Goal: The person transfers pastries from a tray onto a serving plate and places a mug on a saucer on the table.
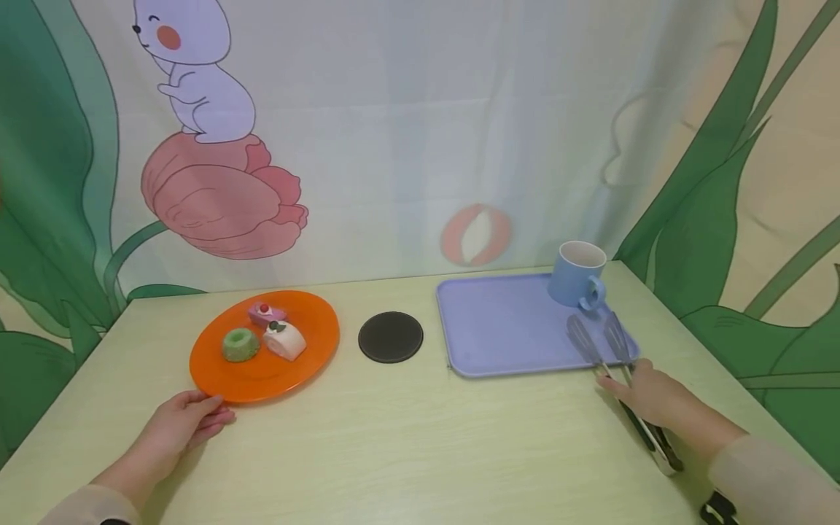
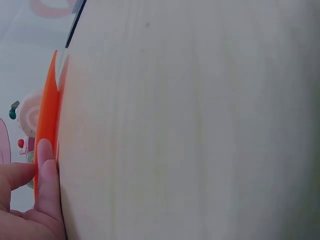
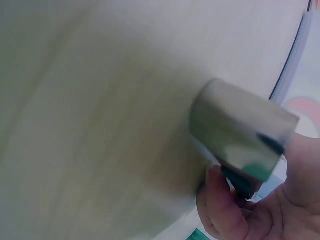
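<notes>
My left hand (image 1: 176,429) pinches the near rim of an orange plate (image 1: 262,383), thumb above and fingers below, also visible in the left wrist view. On that plate lie a green ring-shaped cake (image 1: 240,345), a white cake roll (image 1: 285,340) and a pink cake piece (image 1: 265,314) with a red berry. My right hand (image 1: 656,397) grips metal tongs (image 1: 646,430) with dark handles. The tongs' two heads stand apart over the near right corner of a lavender tray (image 1: 512,328). In the right wrist view, the tongs' metal hinge end (image 3: 242,127) hides part of the hand.
A light blue mug (image 1: 577,275) stands at the tray's back right corner. A round black coaster (image 1: 391,337) lies between plate and tray. Behind the pale wooden table (image 1: 420,452) hangs a printed curtain (image 1: 394,146).
</notes>
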A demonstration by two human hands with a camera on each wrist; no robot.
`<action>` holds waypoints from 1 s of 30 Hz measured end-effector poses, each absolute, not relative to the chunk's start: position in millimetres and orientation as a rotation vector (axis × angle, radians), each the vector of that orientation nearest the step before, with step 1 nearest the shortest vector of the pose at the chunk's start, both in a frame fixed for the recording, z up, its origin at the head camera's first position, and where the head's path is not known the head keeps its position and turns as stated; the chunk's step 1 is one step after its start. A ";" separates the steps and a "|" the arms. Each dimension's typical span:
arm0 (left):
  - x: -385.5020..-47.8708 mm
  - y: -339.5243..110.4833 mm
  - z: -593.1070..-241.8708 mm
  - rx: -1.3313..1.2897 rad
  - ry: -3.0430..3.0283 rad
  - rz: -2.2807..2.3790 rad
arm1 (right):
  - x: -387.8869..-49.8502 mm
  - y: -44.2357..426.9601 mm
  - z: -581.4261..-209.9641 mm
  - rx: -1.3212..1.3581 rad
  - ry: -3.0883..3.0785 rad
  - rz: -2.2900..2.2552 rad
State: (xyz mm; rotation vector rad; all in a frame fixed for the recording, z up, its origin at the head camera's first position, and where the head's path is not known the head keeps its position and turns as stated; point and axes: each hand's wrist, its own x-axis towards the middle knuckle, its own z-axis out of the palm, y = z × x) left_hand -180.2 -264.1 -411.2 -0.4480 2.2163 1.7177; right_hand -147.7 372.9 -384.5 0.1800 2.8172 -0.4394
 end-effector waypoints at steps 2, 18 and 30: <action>-181.4 -264.5 -409.7 -0.462 2.188 1.723 | -148.6 372.9 -384.3 0.196 2.811 -0.435; -176.3 -261.7 -394.7 -0.447 2.053 1.731 | -156.2 386.0 -363.6 0.142 2.983 -0.513; -151.9 -225.8 -387.5 -0.373 2.005 1.701 | -186.4 395.9 -357.3 0.037 3.129 -0.847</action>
